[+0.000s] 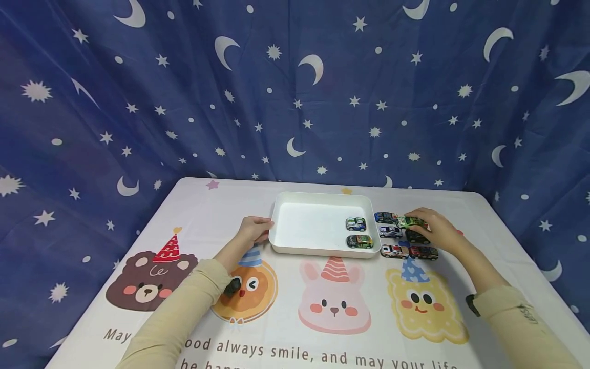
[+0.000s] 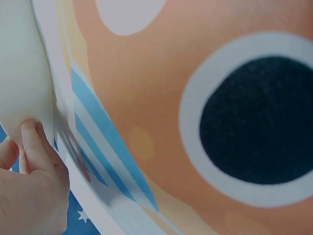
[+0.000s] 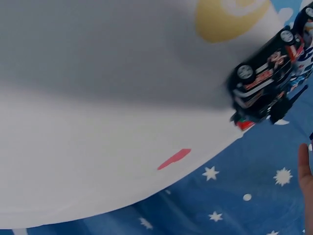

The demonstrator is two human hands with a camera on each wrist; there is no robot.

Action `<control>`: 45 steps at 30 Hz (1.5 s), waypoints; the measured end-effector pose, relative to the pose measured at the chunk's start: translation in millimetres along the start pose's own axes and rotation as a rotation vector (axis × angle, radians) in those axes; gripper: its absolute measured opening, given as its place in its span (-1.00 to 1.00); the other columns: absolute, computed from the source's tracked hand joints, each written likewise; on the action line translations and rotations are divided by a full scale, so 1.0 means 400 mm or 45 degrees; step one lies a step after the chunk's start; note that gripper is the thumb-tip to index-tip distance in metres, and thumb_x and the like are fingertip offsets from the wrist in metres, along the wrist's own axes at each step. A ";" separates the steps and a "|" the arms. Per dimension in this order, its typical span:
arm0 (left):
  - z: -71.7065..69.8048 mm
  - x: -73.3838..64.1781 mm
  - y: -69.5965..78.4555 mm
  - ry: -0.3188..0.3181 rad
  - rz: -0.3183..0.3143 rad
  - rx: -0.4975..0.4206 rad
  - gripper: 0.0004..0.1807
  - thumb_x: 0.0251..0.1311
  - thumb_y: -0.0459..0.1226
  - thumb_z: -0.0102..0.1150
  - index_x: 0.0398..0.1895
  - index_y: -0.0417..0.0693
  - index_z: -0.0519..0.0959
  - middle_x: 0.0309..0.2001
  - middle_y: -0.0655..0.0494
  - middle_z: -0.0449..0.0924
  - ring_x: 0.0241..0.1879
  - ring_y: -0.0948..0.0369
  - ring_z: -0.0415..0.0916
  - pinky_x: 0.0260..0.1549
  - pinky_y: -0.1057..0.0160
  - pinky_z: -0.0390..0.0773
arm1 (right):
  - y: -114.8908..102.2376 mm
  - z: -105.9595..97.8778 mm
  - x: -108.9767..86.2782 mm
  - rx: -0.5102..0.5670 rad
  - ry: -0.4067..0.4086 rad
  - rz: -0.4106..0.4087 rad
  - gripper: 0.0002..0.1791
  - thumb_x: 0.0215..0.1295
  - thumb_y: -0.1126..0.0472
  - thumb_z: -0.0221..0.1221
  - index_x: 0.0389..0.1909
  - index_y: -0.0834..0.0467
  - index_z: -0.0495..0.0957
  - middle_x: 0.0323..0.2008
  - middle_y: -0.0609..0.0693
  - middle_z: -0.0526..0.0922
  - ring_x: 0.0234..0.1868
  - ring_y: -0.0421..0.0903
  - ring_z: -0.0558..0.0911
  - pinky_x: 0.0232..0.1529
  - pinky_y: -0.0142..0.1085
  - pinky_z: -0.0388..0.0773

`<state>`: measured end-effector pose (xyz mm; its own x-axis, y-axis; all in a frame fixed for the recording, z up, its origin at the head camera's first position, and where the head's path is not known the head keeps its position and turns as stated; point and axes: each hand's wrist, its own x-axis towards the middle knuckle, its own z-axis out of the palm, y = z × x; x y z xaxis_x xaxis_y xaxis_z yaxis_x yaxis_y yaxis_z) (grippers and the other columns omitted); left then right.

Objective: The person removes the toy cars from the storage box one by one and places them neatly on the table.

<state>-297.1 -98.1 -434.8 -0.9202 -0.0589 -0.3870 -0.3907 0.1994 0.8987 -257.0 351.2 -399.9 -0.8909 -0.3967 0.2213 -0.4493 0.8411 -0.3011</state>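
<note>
My left hand pinches the left end of a shallow white tray; the left wrist view shows the fingers and thumb at the tray's wall. Inside the tray, at its right side, stand a white, blue and green toy car and a dark multicoloured toy car. My right hand holds a green toy car between thumb and fingers, just right of the tray. Only the edge of this hand shows in the right wrist view, and its grip is out of frame there.
Several toy cars stand close together by the tray's right wall, among them a dark blue one, a white-and-orange one and a red-and-black one. A printed white cloth covers the table; a blue starry curtain hangs behind.
</note>
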 end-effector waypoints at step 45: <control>-0.003 0.008 0.006 0.015 -0.057 0.010 -0.66 0.25 -0.30 0.16 0.05 -0.25 0.53 -0.17 -0.05 0.63 -0.56 0.39 0.50 -0.58 0.53 0.55 | 0.248 -0.017 -0.036 -0.078 -0.192 0.323 -0.67 0.19 0.44 0.14 -0.06 0.56 0.42 -0.08 0.54 0.47 -0.02 0.44 0.44 0.04 0.26 0.37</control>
<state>-300.9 -99.0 -433.7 -0.9022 -0.0794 -0.4240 -0.4310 0.2041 0.8789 -288.4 442.8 -426.8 -0.9761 -0.2174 0.0043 -0.2103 0.9391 -0.2718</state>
